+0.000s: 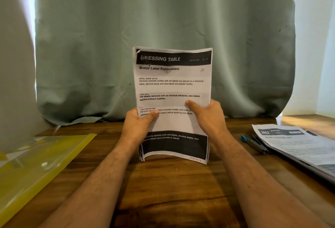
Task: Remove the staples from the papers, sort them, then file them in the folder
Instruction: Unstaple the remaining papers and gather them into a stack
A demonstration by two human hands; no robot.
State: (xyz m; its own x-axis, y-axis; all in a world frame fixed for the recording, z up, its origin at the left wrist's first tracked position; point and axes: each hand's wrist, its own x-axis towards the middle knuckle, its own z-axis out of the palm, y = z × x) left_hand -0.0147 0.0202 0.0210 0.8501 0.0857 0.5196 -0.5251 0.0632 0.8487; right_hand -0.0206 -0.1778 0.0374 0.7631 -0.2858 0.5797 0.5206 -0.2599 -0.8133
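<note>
The yellow folder lies flat on the table, while the left hand and the right hand each grip the upright stack of papers by its side edges.

White printed paper stack: black header band with white lettering, black text on the body, wide black band with white text near the bottom edge. Translucent yellow plastic folder: glossy, pale highlights. Brown wooden surface: dark grain lines, warm orange patch at far right. Dusty sage-green curtain: plain, shaded folds. Second white paper pile: dark header strip, grey text. Dark grey staple remover with blue tip.
</note>
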